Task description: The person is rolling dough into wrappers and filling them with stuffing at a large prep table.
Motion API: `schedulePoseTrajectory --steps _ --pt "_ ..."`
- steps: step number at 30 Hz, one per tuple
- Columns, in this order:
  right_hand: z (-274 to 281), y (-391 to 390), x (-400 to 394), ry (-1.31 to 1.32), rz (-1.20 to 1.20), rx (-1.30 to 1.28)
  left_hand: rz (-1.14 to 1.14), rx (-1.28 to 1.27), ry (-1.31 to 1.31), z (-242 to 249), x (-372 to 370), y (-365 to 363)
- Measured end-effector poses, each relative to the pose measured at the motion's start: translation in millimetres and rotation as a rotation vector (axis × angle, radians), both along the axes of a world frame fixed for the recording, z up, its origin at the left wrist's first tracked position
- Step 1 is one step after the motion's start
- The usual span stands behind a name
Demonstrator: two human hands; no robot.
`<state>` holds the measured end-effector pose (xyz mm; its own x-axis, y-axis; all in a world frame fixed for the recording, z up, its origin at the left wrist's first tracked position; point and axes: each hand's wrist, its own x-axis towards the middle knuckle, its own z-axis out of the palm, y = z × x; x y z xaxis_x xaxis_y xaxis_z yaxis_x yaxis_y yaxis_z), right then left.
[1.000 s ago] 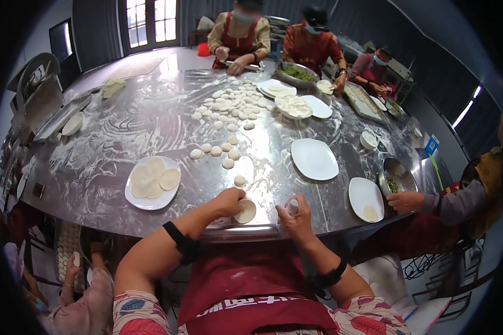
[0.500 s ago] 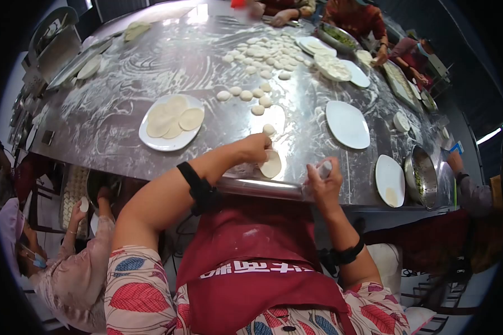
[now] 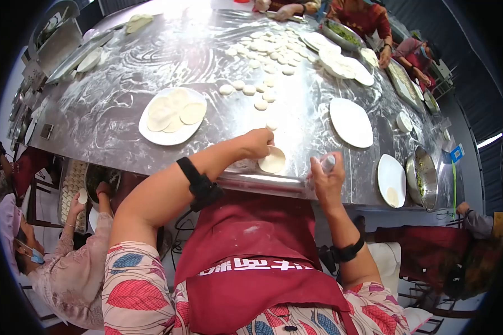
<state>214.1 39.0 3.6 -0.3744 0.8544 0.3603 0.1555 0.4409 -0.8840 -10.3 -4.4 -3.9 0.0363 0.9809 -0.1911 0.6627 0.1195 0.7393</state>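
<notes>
Near the table's front edge my left hand [image 3: 257,143] pinches the upper left rim of a flat dough round [image 3: 272,160]. To its right my right hand [image 3: 327,174] is wrapped round a pale rolling pin [image 3: 328,162], whose rounded end sticks up from the fist. Just above my left hand lies a small dough piece [image 3: 271,127]. Several more dough pieces [image 3: 261,105] are scattered farther up. On the left a white plate [image 3: 172,138] bears several overlapping dough rounds [image 3: 192,113].
An oval white plate [image 3: 351,123] lies right of centre. Beyond it are another plate [image 3: 389,173] with one round and a steel bowl [image 3: 422,178]. Co-workers stand at the far side and lower left, near a tray of dumplings [image 3: 72,190].
The dough round at my left hand looks wider and has shifted slightly up and right in view. My right hand has moved slightly to the right.
</notes>
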Motion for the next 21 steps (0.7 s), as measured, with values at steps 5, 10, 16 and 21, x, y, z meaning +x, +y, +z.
schedulePoseTrajectory --steps 5,10,16,21 --pt "2.3 43.5 -51.3 -0.041 -0.003 0.087 0.004 0.096 0.129 1.2 4.5 4.3" --pt "3.6 35.6 -37.0 -0.045 0.009 0.08 -0.026 0.03 0.19 5.7 12.7 5.9" --pt "-6.8 9.7 -3.7 0.016 0.035 -0.023 -0.042 -0.035 -0.027 1.0 -3.6 0.6" --pt "4.6 44.9 -60.0 -0.043 -0.022 0.198 0.031 0.036 0.148 0.6 -4.5 6.0"
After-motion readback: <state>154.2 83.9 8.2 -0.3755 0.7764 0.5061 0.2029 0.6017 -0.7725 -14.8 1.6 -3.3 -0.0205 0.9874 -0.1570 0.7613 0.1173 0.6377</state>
